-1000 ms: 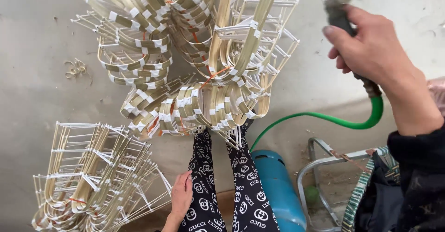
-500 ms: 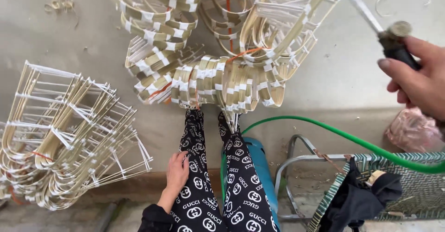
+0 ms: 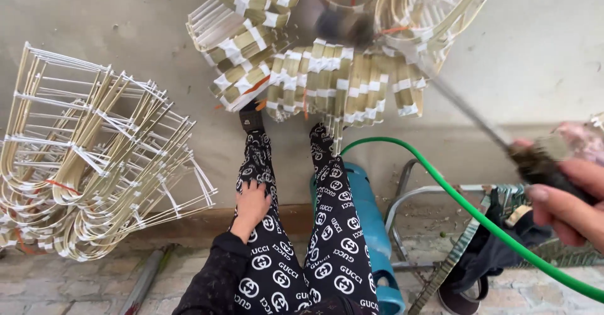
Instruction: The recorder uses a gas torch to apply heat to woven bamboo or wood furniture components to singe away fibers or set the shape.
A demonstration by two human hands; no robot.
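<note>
Both hands are busy and well apart. My right hand [image 3: 566, 205] is clamped around the dark handle of a torch wand [image 3: 469, 110], whose thin metal tube runs up and left to a blurred nozzle at the bamboo frame [image 3: 327, 69]. My left hand [image 3: 250, 207] lies flat and loose on my left thigh, fingers spread, gripping nothing.

Going from largest to smallest: the grey wall [image 3: 94, 19] fills the background. Against it on the left leans a second bamboo frame [image 3: 94, 164], pale strips bent into U shapes with thin cross sticks. The frame I am working on sits propped on my 2 raised feet, its strips bound with white tape and a few orange ties. My patterned black trousers [image 3: 333, 227] stretch up toward it. Below my legs lies a blue gas cylinder [image 3: 371, 220], and a green hose [image 3: 478, 214] curves from it to the handle in my right hand. A metal chair frame [image 3: 409, 195] with dark cloth stands at the right.

To do this well, I judge that the nozzle should stay moving along the strips and off the tape, with my feet steady and the hose clear of the heat.
</note>
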